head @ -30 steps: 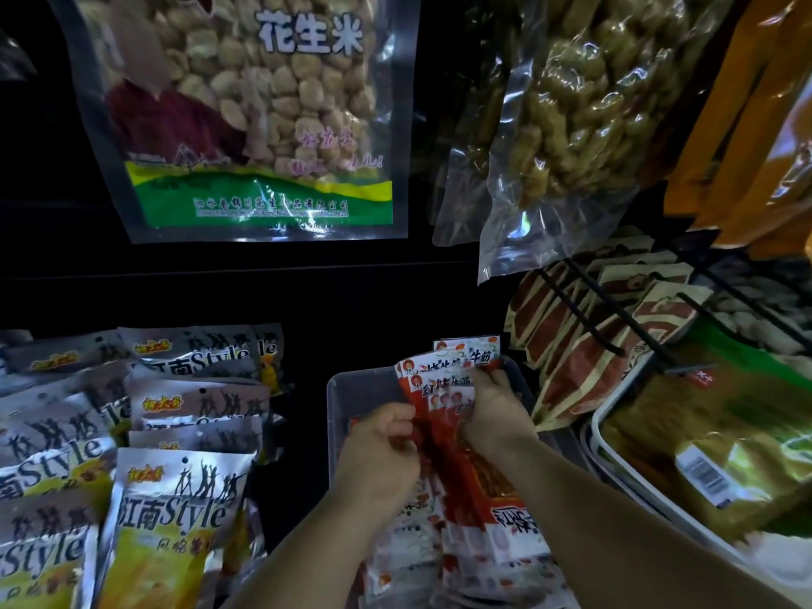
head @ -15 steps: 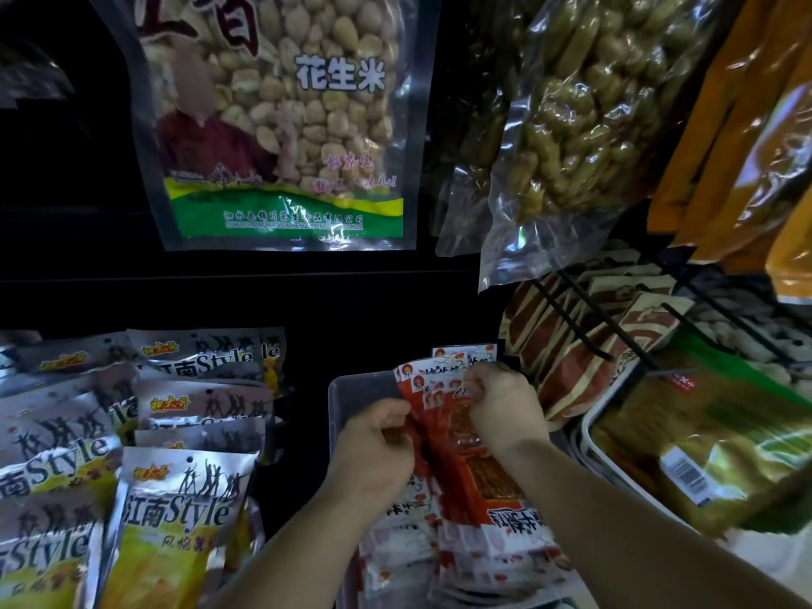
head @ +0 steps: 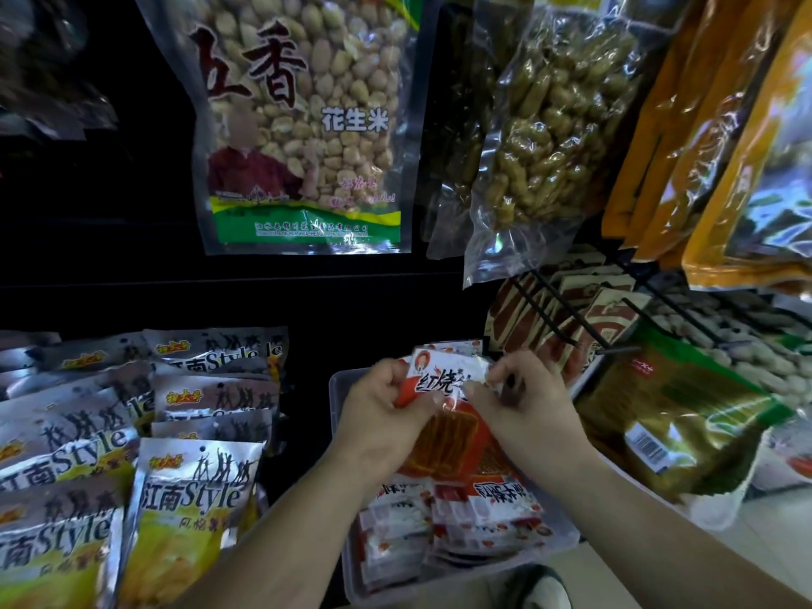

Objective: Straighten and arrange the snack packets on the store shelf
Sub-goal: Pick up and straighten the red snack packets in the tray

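Since a second ago your hands have drawn closer together, and the red packet [head: 444, 382] you hold has turned its white label toward you. Your left hand [head: 386, 410] and right hand [head: 525, 406] both have curled fingers [head: 494, 380] pinching the packet's top edge, one at each corner. It sits above the clear bin [head: 337, 391], over the stack of red-and-white packets [head: 465, 512] lying inside. Your thumbs cover part of the label and your wrists hide the packet's lower half. You cannot tell whether more packets are behind it. The right fingertips are blurred. The silver Style packets [head: 193, 490] beside the bin run off the left edge.
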Motion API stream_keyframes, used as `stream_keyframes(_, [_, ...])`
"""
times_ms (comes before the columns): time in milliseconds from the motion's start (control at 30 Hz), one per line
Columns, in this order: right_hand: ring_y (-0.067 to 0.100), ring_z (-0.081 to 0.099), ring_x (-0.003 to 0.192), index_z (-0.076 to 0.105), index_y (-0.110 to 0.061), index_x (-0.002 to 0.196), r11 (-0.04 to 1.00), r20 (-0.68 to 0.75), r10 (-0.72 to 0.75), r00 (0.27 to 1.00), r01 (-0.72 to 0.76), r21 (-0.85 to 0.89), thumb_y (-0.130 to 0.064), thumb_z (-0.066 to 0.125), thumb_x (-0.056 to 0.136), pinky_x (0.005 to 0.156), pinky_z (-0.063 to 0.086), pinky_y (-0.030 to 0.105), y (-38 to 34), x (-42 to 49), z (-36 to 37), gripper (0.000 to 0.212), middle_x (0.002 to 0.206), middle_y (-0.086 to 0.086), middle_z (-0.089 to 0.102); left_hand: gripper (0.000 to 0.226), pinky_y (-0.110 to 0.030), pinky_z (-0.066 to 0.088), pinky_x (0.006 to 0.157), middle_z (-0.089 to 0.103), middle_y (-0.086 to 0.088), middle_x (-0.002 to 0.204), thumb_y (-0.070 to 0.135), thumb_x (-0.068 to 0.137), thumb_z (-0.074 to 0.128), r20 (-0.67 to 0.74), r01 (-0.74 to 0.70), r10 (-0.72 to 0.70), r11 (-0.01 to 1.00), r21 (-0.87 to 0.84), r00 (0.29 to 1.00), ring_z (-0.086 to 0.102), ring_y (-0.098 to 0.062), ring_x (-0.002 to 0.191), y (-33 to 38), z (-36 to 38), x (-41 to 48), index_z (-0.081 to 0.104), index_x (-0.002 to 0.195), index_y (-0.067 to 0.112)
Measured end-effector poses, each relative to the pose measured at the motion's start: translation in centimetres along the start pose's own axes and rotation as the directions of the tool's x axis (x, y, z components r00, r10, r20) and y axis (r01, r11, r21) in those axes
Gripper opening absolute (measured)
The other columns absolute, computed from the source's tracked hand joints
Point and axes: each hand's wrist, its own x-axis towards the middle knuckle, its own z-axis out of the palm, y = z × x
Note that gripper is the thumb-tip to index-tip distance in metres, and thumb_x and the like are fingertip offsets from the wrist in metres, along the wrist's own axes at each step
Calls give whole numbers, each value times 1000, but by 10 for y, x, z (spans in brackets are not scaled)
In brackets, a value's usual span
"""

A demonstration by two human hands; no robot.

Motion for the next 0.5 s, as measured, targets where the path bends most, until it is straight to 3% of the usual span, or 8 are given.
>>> stream_keyframes(67, [16,55,78,62,-23,87,926,105,197,975,-220,308,-23,77,93,71,50,35,7,-12,1,16,93,15,58,30,-23,56,68,76,0,89,18,85,83,-26,20,-21,999,-34,999,71,-9,77,6,1,-3,57,101,11])
stream_keyframes(133, [32,59,84,71,-24,94,763,194,311,930,-367,533,-10,72,96,73,56,57,12,-20,-1,14,99,28,59,36,-25,53,63,70,4,77,17,83,85,-38,18,-20,998,-53,999,64,-9,68,9,1,-5,50,91,12])
stream_keyframes(233, [40,64,93,76,-26,109,692,183,337,924,-375,617,-5,62,102,79,56,55,21,-24,-8,26,106,27,65,33,-19,47,55,60,14,59,12,88,79,11,7,-7,999,-49,1000,58,-1,55,12,-1,-10,46,83,12])
stream_keyframes(333, [36,74,100,76,-22,114,628,175,375,911,-388,675,-3,57,103,84,60,57,22,-23,-12,28,111,12,76,14,-30,60,62,76,5,82,5,92,74,70,19,-15,998,-51,997,73,-10,71,18,-4,-16,63,96,13])
stream_keyframes(400, [35,72,106,75,-25,119,615,231,358,905,-415,671,-2,61,100,90,59,60,23,-22,-13,33,116,12,74,20,-33,62,70,78,4,91,4,95,69,88,7,-5,1000,-23,996,75,-13,82,19,-4,-17,72,102,23])
stream_keyframes(500, [37,70,114,71,-27,128,596,325,312,893,-450,665,1,65,95,98,54,66,24,-21,-16,43,123,15,73,32,-36,63,73,77,1,98,3,100,61,122,51,-39,994,-92,992,76,-13,83,21,-5,-18,74,114,29])
